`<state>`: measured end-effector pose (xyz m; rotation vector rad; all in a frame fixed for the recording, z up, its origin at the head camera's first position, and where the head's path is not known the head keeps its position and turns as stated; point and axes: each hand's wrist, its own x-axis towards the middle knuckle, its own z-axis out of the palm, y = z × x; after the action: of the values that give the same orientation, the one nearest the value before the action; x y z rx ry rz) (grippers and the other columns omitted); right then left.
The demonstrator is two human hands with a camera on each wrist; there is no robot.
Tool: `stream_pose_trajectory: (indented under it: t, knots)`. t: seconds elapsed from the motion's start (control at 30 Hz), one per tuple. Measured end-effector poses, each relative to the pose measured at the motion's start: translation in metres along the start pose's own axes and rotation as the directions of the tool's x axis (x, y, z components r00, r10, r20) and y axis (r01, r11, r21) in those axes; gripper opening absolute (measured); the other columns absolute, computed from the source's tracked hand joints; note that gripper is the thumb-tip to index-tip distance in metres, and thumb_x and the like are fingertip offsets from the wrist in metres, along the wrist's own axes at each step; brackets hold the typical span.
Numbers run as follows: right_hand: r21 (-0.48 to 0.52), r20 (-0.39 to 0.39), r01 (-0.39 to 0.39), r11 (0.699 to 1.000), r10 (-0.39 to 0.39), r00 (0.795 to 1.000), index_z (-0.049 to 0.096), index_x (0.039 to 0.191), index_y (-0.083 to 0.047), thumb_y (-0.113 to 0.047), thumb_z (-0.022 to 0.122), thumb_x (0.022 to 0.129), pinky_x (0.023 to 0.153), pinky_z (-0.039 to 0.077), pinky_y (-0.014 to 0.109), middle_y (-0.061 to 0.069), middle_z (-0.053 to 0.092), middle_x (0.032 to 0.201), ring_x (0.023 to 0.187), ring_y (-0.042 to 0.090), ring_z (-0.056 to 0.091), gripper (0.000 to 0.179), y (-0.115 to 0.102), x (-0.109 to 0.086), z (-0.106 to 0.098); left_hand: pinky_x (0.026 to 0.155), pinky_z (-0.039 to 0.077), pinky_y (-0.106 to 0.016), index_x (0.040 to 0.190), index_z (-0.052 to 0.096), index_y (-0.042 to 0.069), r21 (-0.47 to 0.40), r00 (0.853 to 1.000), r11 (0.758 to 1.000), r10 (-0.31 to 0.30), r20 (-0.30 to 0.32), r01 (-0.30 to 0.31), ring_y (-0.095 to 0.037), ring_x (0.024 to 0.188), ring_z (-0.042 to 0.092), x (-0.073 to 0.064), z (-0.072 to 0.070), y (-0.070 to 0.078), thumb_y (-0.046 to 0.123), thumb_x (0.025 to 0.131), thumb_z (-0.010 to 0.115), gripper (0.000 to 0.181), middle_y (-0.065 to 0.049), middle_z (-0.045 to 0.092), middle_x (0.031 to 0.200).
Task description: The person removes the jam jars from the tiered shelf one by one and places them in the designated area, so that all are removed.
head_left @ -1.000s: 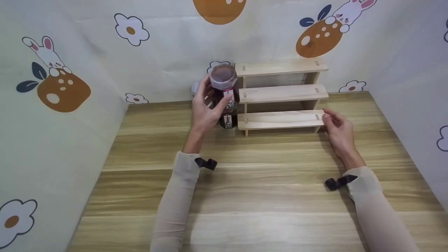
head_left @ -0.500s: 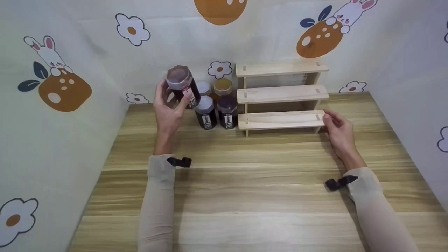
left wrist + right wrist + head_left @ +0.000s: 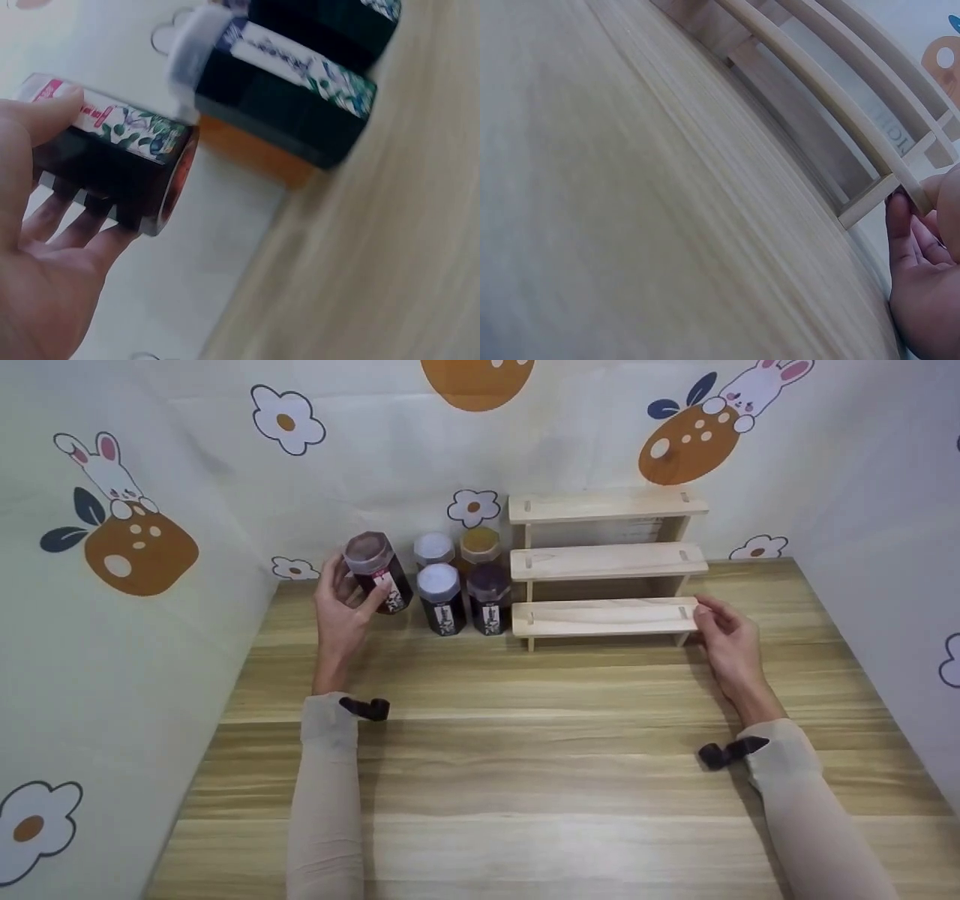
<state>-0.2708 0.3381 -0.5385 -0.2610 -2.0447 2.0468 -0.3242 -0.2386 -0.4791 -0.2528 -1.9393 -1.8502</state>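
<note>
My left hand (image 3: 339,619) grips a dark jar (image 3: 397,585) with a pale translucent lid and a red-and-white label, thumb across the label and fingers behind. In the left wrist view this jar (image 3: 112,150) has its base raised off the table. Just to its right stand two dark jars, one with a white lid (image 3: 439,580) and one with a dark lid (image 3: 490,583). Behind them are a white-lidded jar (image 3: 433,547) and an amber jar (image 3: 480,544). My right hand (image 3: 731,641) pinches the right end of the lowest board of a three-step wooden rack (image 3: 600,619).
The wood-grain table (image 3: 525,750) is bordered by a printed backdrop (image 3: 375,450) at the back and both sides. The rack stands close against the back, immediately right of the jars. Its two upper boards (image 3: 607,559) carry nothing.
My left hand has carried the jar leftward from in front of the rack's left end, then lowered it beside the other jars, which are now uncovered. The right hand has stayed on the rack.
</note>
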Motion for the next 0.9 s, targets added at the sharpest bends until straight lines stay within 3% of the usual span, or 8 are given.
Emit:
stream_pose_trajectory:
  t: [0.2,0.47,0.7,0.9]
  knots:
    - [-0.043,-0.021,-0.008,0.999,0.007,1.0,0.063,0.148,-0.001,-0.026,0.07,0.107,0.077,0.058,0.012,-0.008,0.075,0.109,0.095,0.003,0.069,0.049,-0.001,0.001,-0.001,0.121,0.05,-0.058,0.158,0.048,0.011,0.03,0.997,0.998,-0.063,0.044,0.062,-0.038,0.144,0.059,-0.005,-0.008,-0.017,0.007,0.087,0.09,0.083,-0.014,0.059,0.157]
    - [-0.06,-0.031,-0.03,0.998,0.028,0.999,0.063,0.148,-0.001,-0.025,0.07,0.107,0.081,0.059,0.013,-0.01,0.075,0.111,0.101,0.004,0.068,0.049,-0.005,-0.001,0.0,0.129,0.041,-0.057,0.16,0.048,0.02,0.117,0.979,0.979,-0.178,0.098,0.167,-0.039,0.154,0.048,-0.012,-0.014,-0.033,0.009,0.085,0.092,0.088,-0.01,0.052,0.163]
    - [-0.007,-0.013,-0.044,0.999,0.044,0.999,0.063,0.147,0.002,-0.019,0.07,0.106,0.081,0.061,0.014,-0.008,0.077,0.107,0.097,0.004,0.07,0.047,-0.015,-0.005,0.002,0.131,0.04,-0.053,0.158,0.051,0.019,0.054,0.967,0.979,-0.2,0.159,0.194,-0.034,0.155,0.047,-0.015,-0.017,-0.041,0.009,0.084,0.093,0.086,-0.009,0.053,0.164]
    - [0.015,-0.022,-0.032,0.999,0.032,0.999,0.064,0.146,0.001,-0.02,0.072,0.105,0.083,0.06,0.011,-0.008,0.077,0.106,0.097,0.003,0.07,0.047,-0.005,0.002,0.0,0.132,0.039,-0.045,0.161,0.049,0.016,-0.027,0.947,0.972,-0.22,0.232,0.233,-0.029,0.156,0.047,-0.016,-0.017,-0.045,0.002,0.085,0.091,0.088,-0.009,0.051,0.166]
